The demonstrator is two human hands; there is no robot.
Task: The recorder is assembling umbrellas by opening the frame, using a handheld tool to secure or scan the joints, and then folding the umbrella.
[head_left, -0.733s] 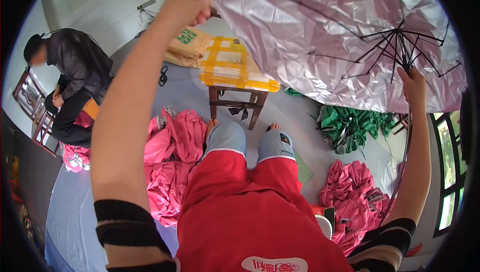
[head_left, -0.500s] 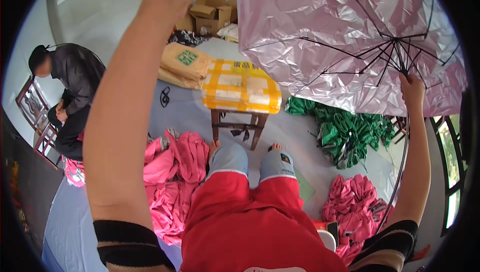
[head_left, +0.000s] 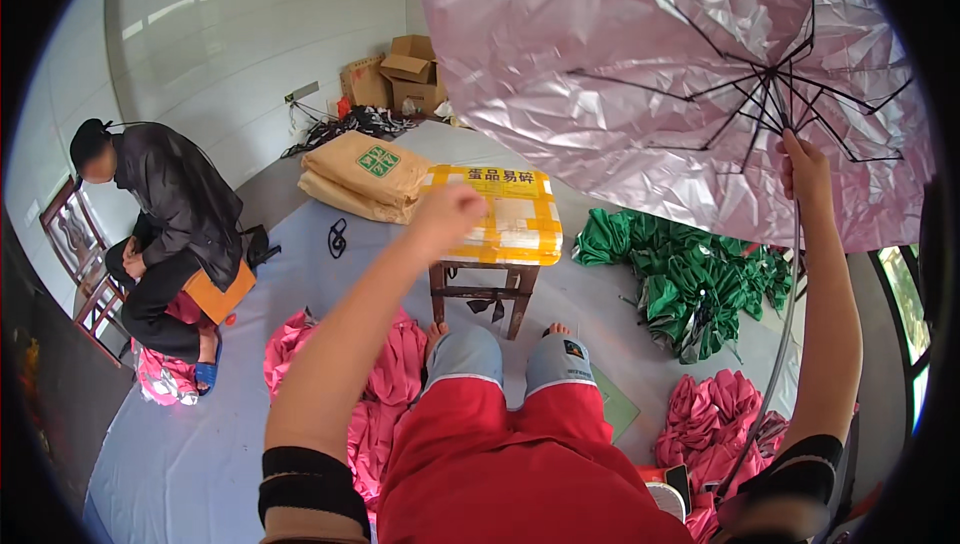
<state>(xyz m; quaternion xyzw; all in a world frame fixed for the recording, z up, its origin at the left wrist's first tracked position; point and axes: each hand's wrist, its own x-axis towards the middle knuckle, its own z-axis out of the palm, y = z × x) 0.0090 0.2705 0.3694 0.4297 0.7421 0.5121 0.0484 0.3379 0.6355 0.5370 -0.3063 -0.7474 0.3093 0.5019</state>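
Note:
An umbrella [head_left: 560, 64] is spread open at the upper right, its crinkled silvery-pink lining and black ribs facing me. My right hand [head_left: 803, 166] is wrapped round its shaft, just below where the ribs meet. A long grey shaft [head_left: 785, 344] runs down from that hand along my right forearm. My left hand [head_left: 450, 216] is in the air in front of the taped box [head_left: 500, 214], away from the umbrella. Its fingers are curled and slightly blurred, and whatever they may hold is hidden. The white box with yellow tape sits on a dark wooden stool [head_left: 515, 289].
Pink fabric [head_left: 385, 374] is heaped by my left leg, with another pink pile [head_left: 710, 414] at my right. Green folded umbrellas [head_left: 680, 274] lie under the canopy. Tan sacks [head_left: 365, 169] and cardboard boxes [head_left: 410, 69] stand farther back. A person [head_left: 170, 204] sits at left.
My left hand has come down from the top of the view to in front of the taped box. The umbrella and my right hand have shifted slightly left in view.

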